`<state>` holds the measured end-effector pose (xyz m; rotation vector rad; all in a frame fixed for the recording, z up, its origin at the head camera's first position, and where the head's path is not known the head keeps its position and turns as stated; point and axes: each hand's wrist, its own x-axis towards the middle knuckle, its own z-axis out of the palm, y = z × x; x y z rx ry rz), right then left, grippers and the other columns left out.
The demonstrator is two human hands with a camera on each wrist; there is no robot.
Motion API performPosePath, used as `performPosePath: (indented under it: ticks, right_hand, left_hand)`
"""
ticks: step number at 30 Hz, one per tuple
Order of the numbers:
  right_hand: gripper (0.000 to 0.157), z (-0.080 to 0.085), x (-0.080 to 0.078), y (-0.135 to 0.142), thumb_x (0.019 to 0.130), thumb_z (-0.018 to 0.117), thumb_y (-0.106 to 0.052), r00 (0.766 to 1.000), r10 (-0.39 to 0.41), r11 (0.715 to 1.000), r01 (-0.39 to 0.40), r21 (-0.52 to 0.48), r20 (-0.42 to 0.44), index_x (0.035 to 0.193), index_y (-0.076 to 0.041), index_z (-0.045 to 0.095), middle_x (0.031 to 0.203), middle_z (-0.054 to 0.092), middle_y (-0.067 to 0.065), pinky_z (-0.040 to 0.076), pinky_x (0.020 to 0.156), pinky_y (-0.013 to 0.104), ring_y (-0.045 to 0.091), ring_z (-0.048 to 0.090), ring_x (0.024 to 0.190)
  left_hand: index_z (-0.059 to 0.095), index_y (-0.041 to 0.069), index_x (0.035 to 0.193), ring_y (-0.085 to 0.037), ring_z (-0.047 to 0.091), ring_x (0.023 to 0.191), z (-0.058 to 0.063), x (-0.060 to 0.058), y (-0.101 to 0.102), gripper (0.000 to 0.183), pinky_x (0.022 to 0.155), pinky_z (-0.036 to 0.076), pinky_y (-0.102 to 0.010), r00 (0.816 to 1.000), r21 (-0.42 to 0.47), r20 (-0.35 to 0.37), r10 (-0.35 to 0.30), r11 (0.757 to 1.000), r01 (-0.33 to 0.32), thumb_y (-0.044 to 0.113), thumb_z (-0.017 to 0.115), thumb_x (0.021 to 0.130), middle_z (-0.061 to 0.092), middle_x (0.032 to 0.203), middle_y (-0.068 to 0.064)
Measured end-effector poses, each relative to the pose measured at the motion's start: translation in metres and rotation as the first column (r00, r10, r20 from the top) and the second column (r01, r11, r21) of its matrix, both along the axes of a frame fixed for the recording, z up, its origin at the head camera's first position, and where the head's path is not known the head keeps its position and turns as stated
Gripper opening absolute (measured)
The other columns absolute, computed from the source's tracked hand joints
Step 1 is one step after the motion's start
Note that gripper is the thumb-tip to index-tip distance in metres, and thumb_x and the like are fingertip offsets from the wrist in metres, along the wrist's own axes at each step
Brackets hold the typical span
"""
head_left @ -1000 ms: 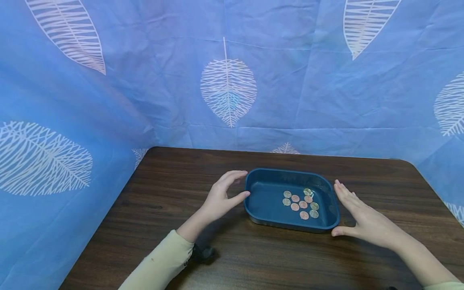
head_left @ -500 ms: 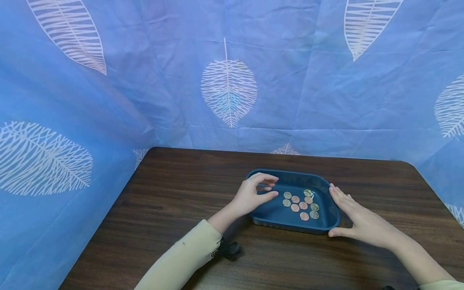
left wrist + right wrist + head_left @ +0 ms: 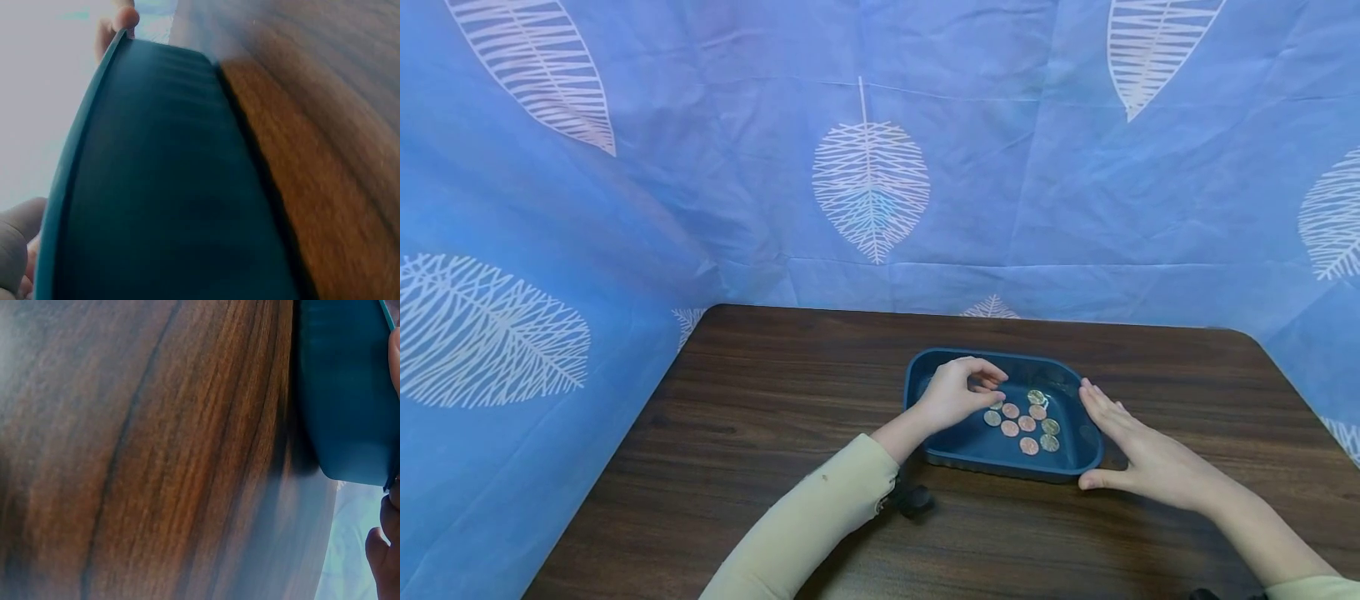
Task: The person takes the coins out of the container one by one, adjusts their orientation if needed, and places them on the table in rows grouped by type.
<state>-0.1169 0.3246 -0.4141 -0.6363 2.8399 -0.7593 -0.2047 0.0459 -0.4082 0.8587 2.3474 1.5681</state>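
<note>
Inside the dark blue tray (image 3: 979,443), which is standing on the wood-grain counter (image 3: 805,392), the coins (image 3: 1027,423) are lying flat from the middle towards the right. We are holding our left hand (image 3: 957,395) near the leftmost ones, thumb and forefinger loosely curved with a gap and nothing visible between them; whether the thumb is touching a coin, we cannot tell. Our right hand (image 3: 1150,458) is resting wide against the tray's right end, fingers and thumb spread, gripping nothing. As we are judging it, the coins' thin edges are posing the main risk: they are offering fingertips little purchase, so a coin could be skidding into its neighbours or slipping from a pinch. Our left wrist is crossing the near-left corner, so the sleeve (image 3: 812,517) or the black wrist device (image 3: 917,502) could be knocking the tray askew. We are counting one tray, two hands and ten coins: five copper-coloured and five brass-coloured, one of the latter partly hidden by our left thumb.
</note>
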Motion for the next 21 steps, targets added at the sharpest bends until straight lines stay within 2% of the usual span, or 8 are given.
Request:
performPosePath:
  ticks: [3, 8, 13, 17, 21]
  right_hand:
    - [0.108, 0.0, 0.0, 0.0, 0.079, 0.074, -0.045, 1.0, 0.003, 1.0, -0.003, 0.0, -0.001, 0.155, -0.016, 0.001, 0.159, -0.007, 0.002, 0.019, 0.099, 0.068, 0.046, 0.006, 0.14]
    - [0.109, 0.0, 0.0, 0.001, 0.079, 0.074, -0.047, 1.0, -0.002, 1.0, 0.002, 0.015, -0.007, 0.155, -0.017, 0.002, 0.159, -0.007, 0.002, 0.023, 0.096, 0.07, 0.048, 0.008, 0.139]
    - [0.11, -0.002, -0.001, 0.001, 0.079, 0.074, -0.048, 1.0, -0.004, 1.0, 0.004, 0.015, -0.003, 0.155, -0.017, 0.001, 0.159, -0.007, 0.003, 0.024, 0.094, 0.071, 0.05, 0.008, 0.138]
    - [0.111, -0.002, -0.001, 0.001, 0.078, 0.074, -0.049, 1.0, -0.008, 1.0, 0.009, 0.03, -0.012, 0.155, -0.017, 0.001, 0.159, -0.007, 0.003, 0.025, 0.094, 0.072, 0.051, 0.01, 0.137]
    - [0.111, -0.002, -0.001, 0.001, 0.078, 0.074, -0.05, 1.0, -0.011, 0.999, 0.012, 0.031, -0.015, 0.154, -0.017, 0.001, 0.159, -0.007, 0.003, 0.025, 0.094, 0.071, 0.052, 0.011, 0.137]
  left_hand:
    - [0.069, 0.003, 0.109, -0.003, 0.058, 0.084, -0.003, -0.001, 0.007, 0.02, 0.072, 0.049, -0.015, 1.0, -0.042, 0.008, 0.027, 0.999, -0.026, 0.007, 0.068, 0.089, 0.064, 0.102, -0.005]
    - [0.069, 0.001, 0.105, -0.004, 0.057, 0.078, -0.006, -0.005, 0.016, 0.018, 0.067, 0.048, -0.016, 0.998, -0.067, 0.026, 0.051, 0.997, -0.049, 0.002, 0.068, 0.087, 0.066, 0.097, -0.01]
    - [0.071, 0.0, 0.099, -0.004, 0.056, 0.071, -0.015, -0.009, 0.02, 0.013, 0.062, 0.047, -0.017, 0.994, -0.096, 0.057, 0.098, 0.991, -0.092, 0.0, 0.069, 0.086, 0.065, 0.084, -0.002]
    - [0.072, 0.0, 0.097, -0.004, 0.056, 0.07, -0.02, -0.012, 0.021, 0.011, 0.062, 0.047, -0.017, 0.993, -0.136, 0.067, 0.094, 0.987, -0.085, 0.002, 0.069, 0.087, 0.064, 0.08, 0.001]
    - [0.072, 0.002, 0.095, -0.003, 0.055, 0.07, -0.021, -0.013, 0.021, 0.009, 0.063, 0.046, -0.016, 0.996, -0.228, 0.032, 0.079, 0.971, -0.069, 0.003, 0.07, 0.086, 0.064, 0.081, 0.0]
